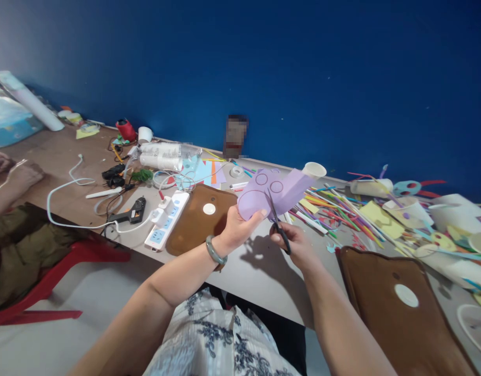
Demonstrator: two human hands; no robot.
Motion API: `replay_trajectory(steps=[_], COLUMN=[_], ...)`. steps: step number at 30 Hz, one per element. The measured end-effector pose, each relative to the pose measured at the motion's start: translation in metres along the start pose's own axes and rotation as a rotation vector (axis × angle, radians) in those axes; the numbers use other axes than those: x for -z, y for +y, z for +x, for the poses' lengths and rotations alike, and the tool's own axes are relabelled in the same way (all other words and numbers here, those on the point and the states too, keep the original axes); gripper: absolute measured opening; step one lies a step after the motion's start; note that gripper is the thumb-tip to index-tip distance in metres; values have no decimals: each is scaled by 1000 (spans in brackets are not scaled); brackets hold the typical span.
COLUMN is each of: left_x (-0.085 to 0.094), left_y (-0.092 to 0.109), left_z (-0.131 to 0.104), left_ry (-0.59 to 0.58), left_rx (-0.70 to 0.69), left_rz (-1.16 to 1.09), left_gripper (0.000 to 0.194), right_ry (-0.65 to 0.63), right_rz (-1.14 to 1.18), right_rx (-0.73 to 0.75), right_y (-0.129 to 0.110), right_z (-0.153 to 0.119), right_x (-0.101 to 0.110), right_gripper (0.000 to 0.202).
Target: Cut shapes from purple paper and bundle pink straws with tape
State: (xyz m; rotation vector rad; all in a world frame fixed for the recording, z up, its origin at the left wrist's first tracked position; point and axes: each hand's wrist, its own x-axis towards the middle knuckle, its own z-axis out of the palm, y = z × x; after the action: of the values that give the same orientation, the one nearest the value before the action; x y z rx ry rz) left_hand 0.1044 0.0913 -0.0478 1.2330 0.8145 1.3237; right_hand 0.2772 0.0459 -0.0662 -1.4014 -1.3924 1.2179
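Note:
A sheet of purple paper [293, 192] with several drawn circles is held up above the table. My left hand [240, 227] pinches its lower left part, thumb on top. My right hand [295, 241] is closed round the dark handles of a pair of scissors [282, 237]. The scissor blades point up and lie over the paper, between its left part and the right flap. Whether the blades are apart or together is hard to tell. Beneath both hands a shadow falls on the pale table top [240, 271].
Brown mats [193, 219] [385, 313] lie left and right. A power strip [167, 222], white cable and glue gun [132, 210] are on the left. Coloured sticks [342, 209], paper cups [314, 169] and scraps spread right. Another person's hands [24, 175] rest at far left.

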Motion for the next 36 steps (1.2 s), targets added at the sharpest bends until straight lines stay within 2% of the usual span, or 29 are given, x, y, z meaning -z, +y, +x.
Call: replay_trajectory(steps=[6,17,36], left_x=[-1,-3,-1], left_y=[1,7,3], left_z=[-2,-1,0], left_ry=[-35,-20,-10], left_rx=[21,46,31], left_rz=[3,-2,-7], left_gripper=[25,28,30], right_ry=[-9,-9,11], right_rz=[-33,-24,-31], right_rx=[25,-17,-8], right_y=[-4,-2,-2], right_z=[-1,-1,-1], right_x=[-1,-1,0], right_gripper=[45,47,47])
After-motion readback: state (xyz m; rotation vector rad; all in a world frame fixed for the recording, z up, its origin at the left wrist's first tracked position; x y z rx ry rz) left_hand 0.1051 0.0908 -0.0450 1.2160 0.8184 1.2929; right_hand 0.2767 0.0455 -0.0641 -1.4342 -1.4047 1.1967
